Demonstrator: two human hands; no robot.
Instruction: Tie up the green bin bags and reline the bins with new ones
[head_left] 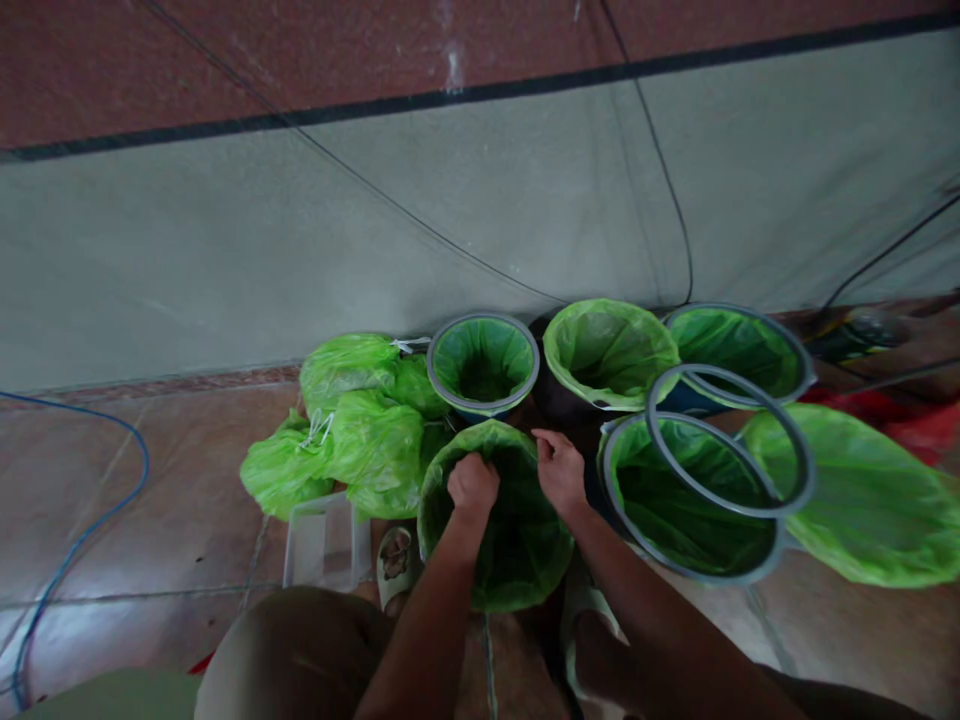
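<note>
Gripping the far rim of the green bag (517,555) low in the frame's centre, the left hand (472,484) and right hand (559,468) pinch it with curled fingers, its open mouth lying directly beneath both, equally near

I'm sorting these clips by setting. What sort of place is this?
Probably an indoor workroom or staging area: tiled floor, loose cables, a grey sheet as backdrop. Both hands, left hand and right hand, grip a green bin liner.
</note>
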